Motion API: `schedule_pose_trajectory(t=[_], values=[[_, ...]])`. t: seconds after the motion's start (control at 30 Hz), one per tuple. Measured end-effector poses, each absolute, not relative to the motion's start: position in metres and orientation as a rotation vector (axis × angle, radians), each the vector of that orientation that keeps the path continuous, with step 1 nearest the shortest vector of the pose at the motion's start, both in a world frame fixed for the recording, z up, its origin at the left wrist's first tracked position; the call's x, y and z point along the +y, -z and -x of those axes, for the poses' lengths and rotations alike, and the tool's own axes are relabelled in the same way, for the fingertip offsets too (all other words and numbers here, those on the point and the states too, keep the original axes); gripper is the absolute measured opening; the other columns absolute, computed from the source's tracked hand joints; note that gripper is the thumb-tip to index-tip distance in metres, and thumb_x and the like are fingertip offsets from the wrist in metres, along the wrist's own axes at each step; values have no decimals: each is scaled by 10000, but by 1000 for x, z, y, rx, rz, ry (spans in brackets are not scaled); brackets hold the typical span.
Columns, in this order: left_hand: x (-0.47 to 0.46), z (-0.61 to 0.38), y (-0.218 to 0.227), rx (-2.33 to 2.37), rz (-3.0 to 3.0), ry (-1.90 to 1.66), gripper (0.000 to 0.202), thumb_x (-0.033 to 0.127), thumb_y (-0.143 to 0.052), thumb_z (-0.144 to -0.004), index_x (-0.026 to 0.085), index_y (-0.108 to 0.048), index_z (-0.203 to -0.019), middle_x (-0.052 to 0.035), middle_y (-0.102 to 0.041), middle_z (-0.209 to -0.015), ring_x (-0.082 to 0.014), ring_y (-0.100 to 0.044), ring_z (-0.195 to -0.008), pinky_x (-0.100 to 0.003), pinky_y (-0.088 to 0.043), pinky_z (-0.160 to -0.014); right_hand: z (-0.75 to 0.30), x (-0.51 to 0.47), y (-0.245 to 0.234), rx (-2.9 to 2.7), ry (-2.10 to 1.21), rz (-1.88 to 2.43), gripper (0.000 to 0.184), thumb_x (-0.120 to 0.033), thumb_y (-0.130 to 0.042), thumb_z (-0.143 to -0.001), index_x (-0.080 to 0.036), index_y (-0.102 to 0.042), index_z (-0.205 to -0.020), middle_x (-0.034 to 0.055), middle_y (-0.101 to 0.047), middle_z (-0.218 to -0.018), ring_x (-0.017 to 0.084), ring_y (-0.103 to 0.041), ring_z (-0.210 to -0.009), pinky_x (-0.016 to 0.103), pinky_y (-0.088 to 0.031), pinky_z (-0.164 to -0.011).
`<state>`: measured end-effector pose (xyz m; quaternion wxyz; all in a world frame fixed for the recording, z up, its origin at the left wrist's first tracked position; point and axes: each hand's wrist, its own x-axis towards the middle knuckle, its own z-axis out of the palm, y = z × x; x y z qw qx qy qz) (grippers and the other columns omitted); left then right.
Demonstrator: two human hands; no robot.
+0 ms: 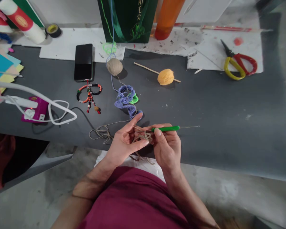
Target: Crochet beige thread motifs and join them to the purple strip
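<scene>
Green-handled crochet hook [165,128] sits pinched in the right hand [166,148], fingers closed around it. The left hand [125,143], half open, holds a small tan crocheted piece [144,137] just above the dark grey surface [205,152].

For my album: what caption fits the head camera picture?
Left hand and right hand crochet tan yarn with a green hook.

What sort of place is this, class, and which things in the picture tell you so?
Most likely a handicraft workspace: a green-handled crochet hook in use, a ball of tan yarn, and red-and-yellow scissors on a dark table.
</scene>
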<state>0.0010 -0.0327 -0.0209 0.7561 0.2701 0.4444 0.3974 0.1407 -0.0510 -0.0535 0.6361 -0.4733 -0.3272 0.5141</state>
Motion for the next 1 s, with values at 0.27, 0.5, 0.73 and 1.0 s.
schedule_pose_trajectory(t=[0.27,0.5,0.73,1.0], values=[[-33,0,20,969,-595,-845,814,200,-959,-690,309,-678,-1446,-21,-783,-1078,-178,-714,-1018,-366,-558,-1053,-141,-50,52,-733,-1170,1062,163,-411,-791,-931,-256,-744,-947,4,-831,-810,174,-791,-672,252,-573,-519],[-33,1,22,968,-620,-850,796,238,-952,-715,301,-669,-1457,-32,-780,-1071,-191,-714,-1008,-379,-564,-1039,-141,-51,56,-748,-1180,1101,191,-434,-778,-933,-251,-726,-955,10,-824,-812,168,-758,-634,263,-552,-509],[-32,0,22,978,-593,-852,762,212,-958,-699,311,-709,-1412,-10,-768,-1009,-168,-704,-973,-345,-570,-1012,-142,-51,54,-766,-1187,1097,204,-449,-773,-939,-253,-721,-961,3,-812,-787,141,-699,-557,251,-533,-485],[-33,0,20,990,-584,-842,797,224,-962,-691,289,-688,-1437,-11,-759,-996,-175,-699,-971,-356,-562,-1024,-141,-51,54,-751,-1198,1053,132,-392,-770,-957,-265,-736,-976,-9,-832,-815,148,-739,-602,242,-539,-496]])
